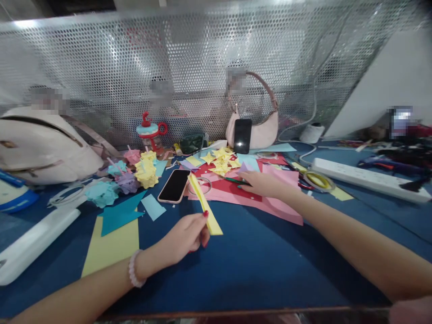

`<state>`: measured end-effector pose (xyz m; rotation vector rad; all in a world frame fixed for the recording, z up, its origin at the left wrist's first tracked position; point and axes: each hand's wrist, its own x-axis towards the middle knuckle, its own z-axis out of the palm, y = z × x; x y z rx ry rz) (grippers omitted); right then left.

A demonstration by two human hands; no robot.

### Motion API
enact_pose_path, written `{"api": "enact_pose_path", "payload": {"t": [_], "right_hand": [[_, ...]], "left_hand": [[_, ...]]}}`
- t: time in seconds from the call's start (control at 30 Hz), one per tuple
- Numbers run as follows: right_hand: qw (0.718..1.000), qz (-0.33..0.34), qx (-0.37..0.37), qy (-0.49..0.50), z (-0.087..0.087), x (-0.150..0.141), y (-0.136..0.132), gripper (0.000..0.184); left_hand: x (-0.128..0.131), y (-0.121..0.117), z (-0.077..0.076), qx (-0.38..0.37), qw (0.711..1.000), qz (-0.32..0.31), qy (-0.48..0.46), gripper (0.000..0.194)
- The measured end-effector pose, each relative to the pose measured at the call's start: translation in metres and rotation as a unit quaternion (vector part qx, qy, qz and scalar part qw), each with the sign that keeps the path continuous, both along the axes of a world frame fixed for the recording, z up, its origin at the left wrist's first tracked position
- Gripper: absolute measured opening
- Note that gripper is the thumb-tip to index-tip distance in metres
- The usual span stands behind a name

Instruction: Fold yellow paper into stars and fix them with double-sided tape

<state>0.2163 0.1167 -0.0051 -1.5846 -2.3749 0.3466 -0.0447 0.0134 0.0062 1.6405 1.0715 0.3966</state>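
Note:
My left hand [187,236] pinches the near end of a long folded yellow paper strip [203,203], held above the blue table [263,261]; a pale bead bracelet sits on that wrist. My right hand [261,183] reaches forward and lies on a stack of pink and red paper sheets [270,200], its fingertips at a thin dark green tool [236,181]. Whether the fingers grip that tool I cannot tell. A phone [174,185] lies face up just left of the strip, next to a clear tape ring [200,185].
Folded paper flowers [146,168] and yellow paper stars [221,161] lie behind. Teal and yellow sheets [116,234] sit at left, a white bag [43,144] further left. A pink handbag [259,128] with a second phone, a tape roll [319,181] and a power strip [367,179] stand right.

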Motion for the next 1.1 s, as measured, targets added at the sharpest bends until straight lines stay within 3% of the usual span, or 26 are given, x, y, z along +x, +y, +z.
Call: {"api": "enact_pose_path", "payload": {"t": [0.07, 0.13, 0.23, 0.33, 0.47, 0.6, 0.7, 1.1], "right_hand": [[0.999, 0.021, -0.015, -0.037, 0.000, -0.001, -0.001, 0.023], [0.996, 0.047, -0.028, -0.071, 0.002, 0.000, -0.003, 0.032], [0.989, 0.104, -0.031, -0.103, 0.004, 0.002, -0.010, 0.040], [0.982, 0.166, -0.023, -0.081, 0.005, 0.006, -0.029, 0.038], [0.976, 0.202, 0.002, -0.077, 0.011, 0.009, -0.077, 0.040], [0.963, 0.251, -0.007, -0.094, 0.020, 0.003, -0.133, 0.038], [0.947, 0.301, -0.003, -0.114, 0.020, -0.006, -0.159, 0.036], [0.951, 0.282, 0.052, -0.115, 0.006, -0.011, -0.169, 0.037]], "left_hand": [[-0.002, -0.004, 0.001, 0.085, 0.986, -0.124, 0.065, 0.048], [-0.004, -0.008, 0.003, 0.213, 0.946, -0.208, 0.126, 0.044], [-0.005, -0.010, 0.006, 0.358, 0.899, -0.211, 0.141, 0.033], [-0.005, -0.002, 0.001, 0.415, 0.871, -0.193, 0.179, 0.040], [-0.006, 0.007, -0.012, 0.380, 0.846, -0.240, 0.286, 0.060], [-0.005, 0.009, -0.017, 0.359, 0.844, -0.251, 0.311, 0.063], [-0.004, 0.008, -0.016, 0.356, 0.843, -0.251, 0.316, 0.063], [-0.005, 0.007, -0.014, 0.363, 0.841, -0.250, 0.313, 0.061]]}}
